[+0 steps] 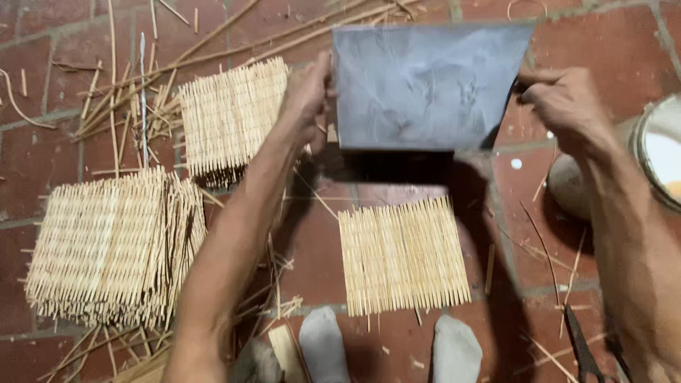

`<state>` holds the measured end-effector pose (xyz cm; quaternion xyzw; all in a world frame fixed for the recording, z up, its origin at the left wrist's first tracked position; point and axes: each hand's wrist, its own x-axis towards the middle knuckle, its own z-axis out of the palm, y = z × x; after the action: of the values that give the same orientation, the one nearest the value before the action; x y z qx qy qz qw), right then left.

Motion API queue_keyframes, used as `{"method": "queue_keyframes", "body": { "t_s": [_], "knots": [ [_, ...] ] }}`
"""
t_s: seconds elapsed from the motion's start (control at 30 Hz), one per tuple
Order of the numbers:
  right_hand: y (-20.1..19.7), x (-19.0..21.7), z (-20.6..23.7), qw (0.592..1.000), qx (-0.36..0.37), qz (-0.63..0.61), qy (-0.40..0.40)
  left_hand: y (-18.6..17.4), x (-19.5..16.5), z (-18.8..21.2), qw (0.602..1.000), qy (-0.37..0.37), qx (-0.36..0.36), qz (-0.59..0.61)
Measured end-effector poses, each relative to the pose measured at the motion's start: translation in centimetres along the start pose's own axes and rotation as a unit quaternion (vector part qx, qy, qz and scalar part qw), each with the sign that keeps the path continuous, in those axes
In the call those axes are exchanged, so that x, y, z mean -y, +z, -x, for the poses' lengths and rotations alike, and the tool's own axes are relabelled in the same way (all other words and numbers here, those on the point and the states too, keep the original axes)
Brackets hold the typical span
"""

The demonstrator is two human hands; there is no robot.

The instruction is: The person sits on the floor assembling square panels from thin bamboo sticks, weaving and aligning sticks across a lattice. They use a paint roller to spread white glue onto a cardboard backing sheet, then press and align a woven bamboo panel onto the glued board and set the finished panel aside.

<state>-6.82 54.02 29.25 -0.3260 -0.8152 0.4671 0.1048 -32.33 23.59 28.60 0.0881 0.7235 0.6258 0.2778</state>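
- Woven bamboo mat (403, 257) is seen lying flat on the red brick floor (603, 42), just beyond the person's two grey-socked feet (323, 344); its slats are already bound into a square panel, with sharpened ends left sticking out along the near edge.
- Dark shears (583, 349) are seen lying on the floor to the right of the feet, untouched.
- Stacked finished mats (113, 245) are piled at the left, which suggests several panels are already completed; loose offcuts and splinters are scattered around them.
- Grey flat slab (425, 85) is held in the air above and beyond the single mat, not touching it; a dark shadow is cast beneath it.
- Left hand (308, 96) is closed on the slab's left edge, fingers wrapped behind it and thumb in front.
- Right hand (564, 103) is pinched on the slab's right edge, fingers curled tight.
- Second, smaller stack of mats (230, 117) stands farther off beside the left hand, with long loose bamboo strips (213, 35) beyond.
- Round pale vessel (656, 152) is partly visible at the right edge.
- Judged from this, the weaving of the mat appears done; pressing or trimming seems left.
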Motion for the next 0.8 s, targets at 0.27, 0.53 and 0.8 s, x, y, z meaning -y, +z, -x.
{"method": "queue_keyframes", "body": {
  "t_s": [0.27, 0.53, 0.8],
  "knots": [
    [-1.8, -4.1, 16.0, 0.979, 0.000, -0.196, -0.050, -3.3, 3.4, 18.8, 0.999, 0.000, -0.014, -0.047],
    [2.9, -11.4, 25.9, 0.970, 0.016, -0.215, 0.116, -1.5, 17.9, 29.0, 0.956, -0.026, -0.067, 0.286],
    [10.5, -17.3, 26.1, 0.983, 0.040, -0.092, 0.151, -1.6, 31.6, 29.8, 0.980, 0.002, -0.151, 0.132]
  ]
}}
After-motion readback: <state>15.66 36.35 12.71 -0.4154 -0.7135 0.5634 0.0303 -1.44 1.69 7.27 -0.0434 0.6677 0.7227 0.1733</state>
